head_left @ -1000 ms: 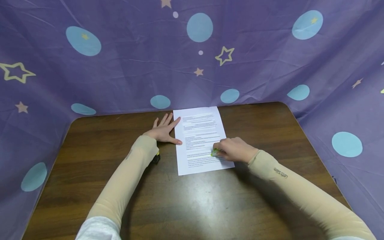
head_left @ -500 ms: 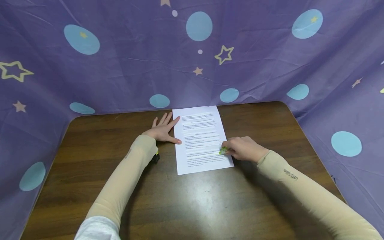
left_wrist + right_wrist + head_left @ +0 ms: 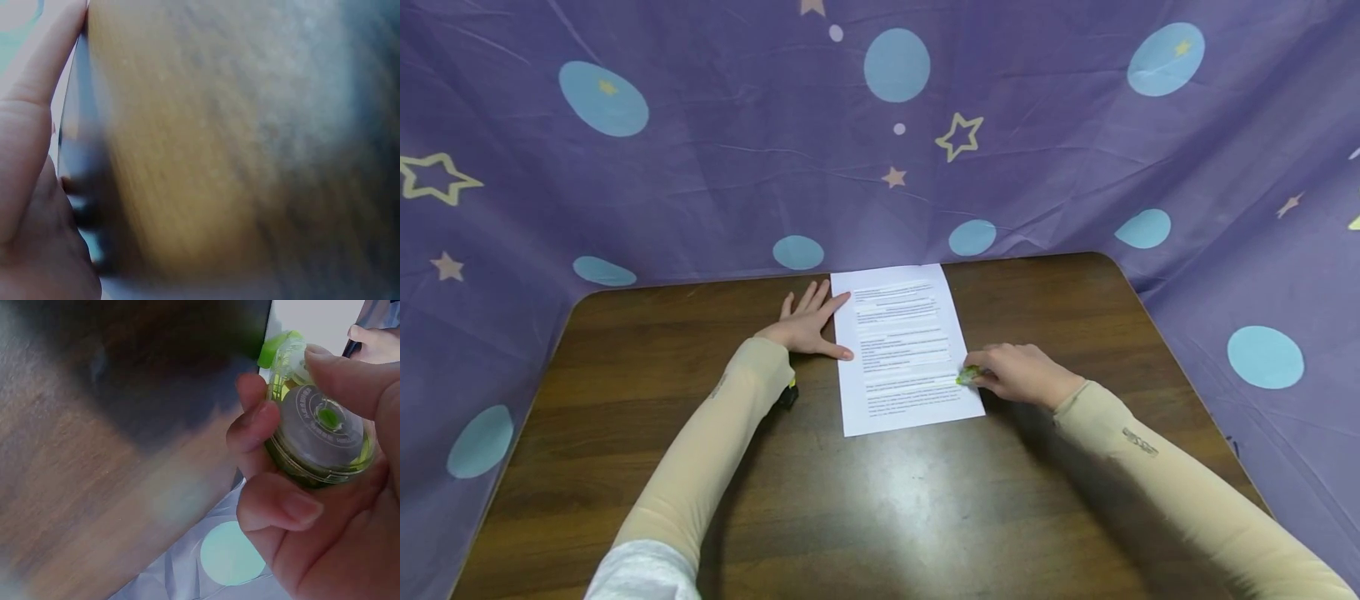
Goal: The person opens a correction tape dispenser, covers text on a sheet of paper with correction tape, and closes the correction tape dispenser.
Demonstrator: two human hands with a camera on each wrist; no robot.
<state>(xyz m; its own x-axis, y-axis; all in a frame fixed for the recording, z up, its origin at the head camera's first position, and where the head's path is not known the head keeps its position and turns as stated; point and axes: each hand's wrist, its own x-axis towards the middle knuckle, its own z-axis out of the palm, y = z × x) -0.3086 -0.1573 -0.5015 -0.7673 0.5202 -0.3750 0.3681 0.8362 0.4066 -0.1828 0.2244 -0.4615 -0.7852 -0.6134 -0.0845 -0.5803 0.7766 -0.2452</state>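
A printed sheet of paper [image 3: 857, 408] lies on the wooden table, with white strips covering parts of its text lines. My left hand [image 3: 805, 332] rests with fingers spread at the sheet's left edge, thumb and forefinger over the paper. Between the thumb and curled fingers of my right hand [image 3: 1018, 372] is a correction tape dispenser [image 3: 322, 428], its clear case showing a grey reel and green parts. In the head view, the dispenser's green tip is at the right end of a text line, low on the sheet; the fingers hide most of its body.
A purple curtain [image 3: 715, 167] with stars and blue spots hangs behind the table and along both sides. The brown table [image 3: 880, 517] stretches around the sheet. A small black and yellow object [image 3: 788, 394] shows at the left wrist.
My right hand has moved rightward with the correction tape dispenser, from within the text to near the sheet's right edge. My left hand and the sheet have stayed put.
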